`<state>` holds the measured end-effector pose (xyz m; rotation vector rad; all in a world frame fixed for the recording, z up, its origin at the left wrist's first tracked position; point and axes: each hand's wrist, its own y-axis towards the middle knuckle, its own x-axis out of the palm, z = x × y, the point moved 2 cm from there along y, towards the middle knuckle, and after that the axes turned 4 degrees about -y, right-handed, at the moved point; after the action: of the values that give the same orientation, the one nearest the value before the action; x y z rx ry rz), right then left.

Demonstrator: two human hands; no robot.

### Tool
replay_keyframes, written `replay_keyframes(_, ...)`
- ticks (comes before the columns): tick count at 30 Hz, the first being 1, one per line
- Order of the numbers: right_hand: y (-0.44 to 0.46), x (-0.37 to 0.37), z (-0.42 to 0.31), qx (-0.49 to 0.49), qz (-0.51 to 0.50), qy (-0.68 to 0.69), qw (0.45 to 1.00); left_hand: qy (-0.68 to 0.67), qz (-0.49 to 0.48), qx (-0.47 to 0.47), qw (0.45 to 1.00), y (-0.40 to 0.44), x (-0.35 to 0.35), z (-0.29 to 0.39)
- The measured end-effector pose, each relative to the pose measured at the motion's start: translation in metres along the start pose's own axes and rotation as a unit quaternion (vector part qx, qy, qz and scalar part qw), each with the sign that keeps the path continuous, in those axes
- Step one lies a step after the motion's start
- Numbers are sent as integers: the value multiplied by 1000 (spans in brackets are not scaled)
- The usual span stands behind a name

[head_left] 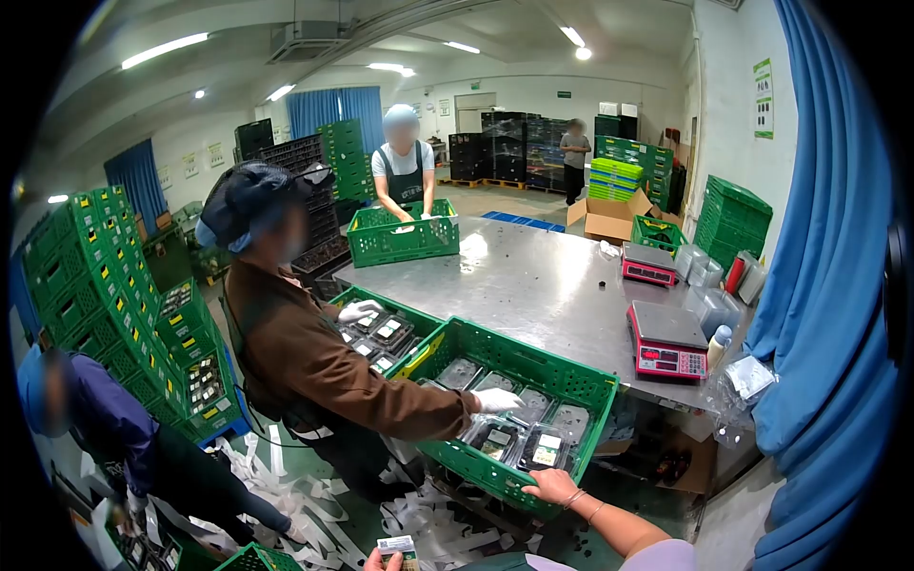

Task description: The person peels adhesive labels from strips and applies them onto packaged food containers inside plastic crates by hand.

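My right hand [554, 487], with a thin bracelet at the wrist, grips the near rim of a green plastic crate [595, 419]. Low at the bottom edge, my left hand [385, 561] is partly cut off and holds a small printed label card [398, 546]. Inside the crate are several clear plastic clamshell boxes [571, 421]. Nearest my right hand, a clamshell box with dark contents [546, 449] carries a white label. A co-worker's white-gloved hand [497, 401] reaches over the boxes in the same crate.
Beside me stands the co-worker in a brown sleeve [381, 404], next to another crate of boxes [433, 328]. The metal table [533, 285] holds two red scales [666, 333]. Another person handles a green crate [405, 245] across it. Label backing strips [428, 519] litter the floor.
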<state>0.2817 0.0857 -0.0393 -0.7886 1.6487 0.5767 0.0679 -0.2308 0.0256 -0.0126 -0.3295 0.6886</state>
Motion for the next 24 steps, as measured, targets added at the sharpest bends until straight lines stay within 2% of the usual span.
replay_keyframes(4, 0, -2, 0, -4, 3, 17, 1000, -7, -4, -4, 1000, 2, -4, -7)
replay_keyframes(7, 1, 1, 1, 0, -7, 15, 1000, 17, 3, 36, 999, 2, -2, -7)
replay_keyframes(24, -1, -5, -5, -1, 1, 25, 1000, 60, 9, -8, 998, 5, -1, -5)
